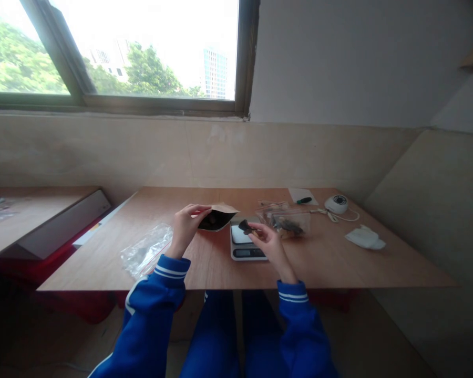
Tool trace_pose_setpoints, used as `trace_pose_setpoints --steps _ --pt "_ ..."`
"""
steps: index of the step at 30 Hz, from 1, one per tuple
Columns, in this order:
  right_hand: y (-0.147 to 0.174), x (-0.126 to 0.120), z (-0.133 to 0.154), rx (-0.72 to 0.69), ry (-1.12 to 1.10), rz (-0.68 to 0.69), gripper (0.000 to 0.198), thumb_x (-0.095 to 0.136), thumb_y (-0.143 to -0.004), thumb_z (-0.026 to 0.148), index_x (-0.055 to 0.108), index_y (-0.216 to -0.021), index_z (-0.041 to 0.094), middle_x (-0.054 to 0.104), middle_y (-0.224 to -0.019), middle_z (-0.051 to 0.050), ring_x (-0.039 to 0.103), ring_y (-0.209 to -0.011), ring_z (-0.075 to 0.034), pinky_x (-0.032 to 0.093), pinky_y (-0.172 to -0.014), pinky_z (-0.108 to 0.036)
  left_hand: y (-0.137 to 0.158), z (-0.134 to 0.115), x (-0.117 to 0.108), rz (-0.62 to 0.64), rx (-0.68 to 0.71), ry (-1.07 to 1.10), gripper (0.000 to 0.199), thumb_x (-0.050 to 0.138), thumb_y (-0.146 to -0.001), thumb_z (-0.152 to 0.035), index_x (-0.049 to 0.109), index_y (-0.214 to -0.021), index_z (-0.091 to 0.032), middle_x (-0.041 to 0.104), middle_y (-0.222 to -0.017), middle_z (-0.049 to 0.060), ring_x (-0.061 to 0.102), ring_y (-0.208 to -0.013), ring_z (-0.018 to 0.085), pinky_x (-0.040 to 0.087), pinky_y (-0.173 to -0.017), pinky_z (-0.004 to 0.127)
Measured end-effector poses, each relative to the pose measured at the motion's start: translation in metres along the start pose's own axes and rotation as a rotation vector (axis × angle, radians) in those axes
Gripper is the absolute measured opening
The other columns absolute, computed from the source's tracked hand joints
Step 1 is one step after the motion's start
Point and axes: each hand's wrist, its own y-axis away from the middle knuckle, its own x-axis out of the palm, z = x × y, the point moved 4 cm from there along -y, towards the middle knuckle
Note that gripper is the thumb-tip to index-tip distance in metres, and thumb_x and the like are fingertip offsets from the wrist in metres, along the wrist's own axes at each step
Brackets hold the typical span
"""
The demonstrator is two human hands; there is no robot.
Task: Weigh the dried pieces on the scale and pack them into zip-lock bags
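My left hand [189, 223] is closed on the rim of a brown paper pouch [224, 208], whose mouth gapes and shows a dark inside with something brownish in it. Between the fingers of my right hand [268, 240] is a dark, dried-looking piece [244, 227] with a lighter brownish part; its exact kind is unclear. That hand hovers over a digital kitchen scale [238, 252], hiding part of its platform. Right behind lie clear zip bags [299, 218] with dark and brown dried pieces inside.
A crumpled clear plastic bag [144, 252] lies at the left. Toward the back right are a green-and-black screwdriver [304, 200] on white paper [295, 194], a white dome camera [335, 205] with its cable, and a crumpled white tissue [364, 239]. The table's front edge [339, 287] runs before my legs.
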Motion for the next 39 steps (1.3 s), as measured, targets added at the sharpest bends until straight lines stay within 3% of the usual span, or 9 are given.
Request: trace_pose_setpoints --steps 6,12,17,22,26,30,35,39 --pt "-0.015 0.009 -0.038 -0.013 0.192 0.051 0.033 0.063 -0.075 0.024 0.067 -0.107 0.016 0.070 -0.106 -0.012 0.067 -0.090 -0.021 0.055 -0.081 -0.037 0.001 -0.001 0.002 0.014 0.010 0.001 0.019 0.067 -0.076 -0.037 0.076 -0.083 -0.022 0.074 -0.085 0.004 0.068 -0.074 0.018 0.055 -0.072 0.028" --pt "-0.015 0.004 -0.041 -0.123 0.269 0.071 0.043 0.058 -0.075 0.016 0.062 -0.117 0.020 0.053 -0.135 -0.014 0.065 -0.101 -0.021 0.053 -0.087 -0.037 0.005 0.000 0.000 0.027 0.012 0.025 0.020 0.067 -0.076 -0.039 0.076 -0.083 -0.022 0.074 -0.086 0.004 0.068 -0.076 0.018 0.055 -0.073 0.029" --pt "-0.015 -0.006 -0.047 -0.101 0.247 0.082 0.050 0.059 -0.076 0.016 0.056 -0.126 0.020 0.055 -0.132 -0.014 0.063 -0.108 -0.022 0.051 -0.093 -0.040 0.005 0.000 0.001 0.032 0.012 0.009 0.019 0.068 -0.076 -0.037 0.076 -0.084 -0.022 0.074 -0.086 0.004 0.068 -0.076 0.018 0.055 -0.075 0.029" --pt "-0.022 0.000 -0.052 -0.158 0.349 0.099 0.056 0.057 -0.071 0.008 0.053 -0.125 0.021 0.053 -0.134 -0.013 0.052 -0.123 -0.023 0.040 -0.105 -0.043 0.006 0.000 0.002 0.028 0.012 0.022 0.019 0.067 -0.076 -0.037 0.076 -0.084 -0.022 0.074 -0.087 0.004 0.068 -0.078 0.018 0.055 -0.076 0.029" --pt "-0.025 0.001 -0.051 -0.218 0.462 0.060 0.038 0.055 -0.070 0.006 0.058 -0.106 0.019 0.054 -0.126 -0.012 0.048 -0.126 -0.024 0.034 -0.108 -0.047 0.009 0.000 0.002 0.034 -0.007 0.046 0.018 0.068 -0.076 -0.035 0.076 -0.084 -0.021 0.074 -0.086 0.004 0.068 -0.079 0.019 0.055 -0.076 0.029" --pt "-0.022 -0.007 -0.051 -0.157 0.528 0.066 0.013 0.064 -0.073 0.016 0.057 -0.083 0.019 0.053 -0.121 -0.012 0.051 -0.122 -0.027 0.037 -0.104 -0.048 0.010 -0.001 0.002 0.028 -0.019 0.054 0.017 0.069 -0.075 -0.035 0.076 -0.084 -0.021 0.074 -0.086 0.004 0.068 -0.081 0.019 0.055 -0.076 0.029" --pt "-0.012 -0.015 -0.039 -0.144 0.556 0.071 0.012 0.059 -0.085 0.031 0.062 -0.088 0.019 0.051 -0.125 -0.013 0.047 -0.126 -0.026 0.037 -0.105 -0.044 0.010 0.001 0.003 0.033 -0.033 0.069 0.018 0.069 -0.075 -0.035 0.076 -0.085 -0.021 0.074 -0.087 0.004 0.068 -0.079 0.018 0.055 -0.076 0.029" --pt "-0.005 -0.008 0.000 -0.226 0.481 -0.039 0.025 0.048 -0.093 0.035 0.066 -0.091 0.018 0.055 -0.120 -0.013 0.053 -0.119 -0.024 0.040 -0.102 -0.040 0.011 0.000 0.005 0.035 -0.037 0.077 0.019 0.069 -0.075 -0.036 0.076 -0.085 -0.020 0.074 -0.088 0.005 0.069 -0.081 0.019 0.055 -0.077 0.029"
